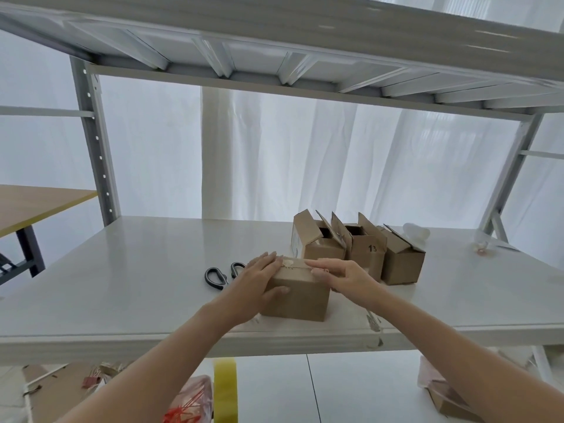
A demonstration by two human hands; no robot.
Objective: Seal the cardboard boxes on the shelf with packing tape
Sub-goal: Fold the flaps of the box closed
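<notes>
A closed cardboard box (pixel 302 297) stands near the front of the white shelf (pixel 122 288). My left hand (pixel 259 282) lies flat over its left top edge, thumb on the front face. My right hand (pixel 341 276) rests on the right of the lid, its fingers stretched along the taped top seam. Behind it stand three cardboard boxes with flaps up: one (pixel 314 239) at the left, a middle one (pixel 366 254) marked 13, and one (pixel 403 261) at the right. A yellow tape roll (pixel 225 389) hangs below the shelf edge, on my left forearm as far as I can tell.
Black-handled scissors (pixel 219 276) lie on the shelf left of the box. A crumpled clear wrapper (pixel 418 232) sits at the back right. An upper shelf (pixel 274 56) hangs overhead. Below are cardboard scraps (pixel 61 380), red ties in a bag (pixel 189 404) and another box (pixel 448 398). A wooden table (pixel 36 206) stands left.
</notes>
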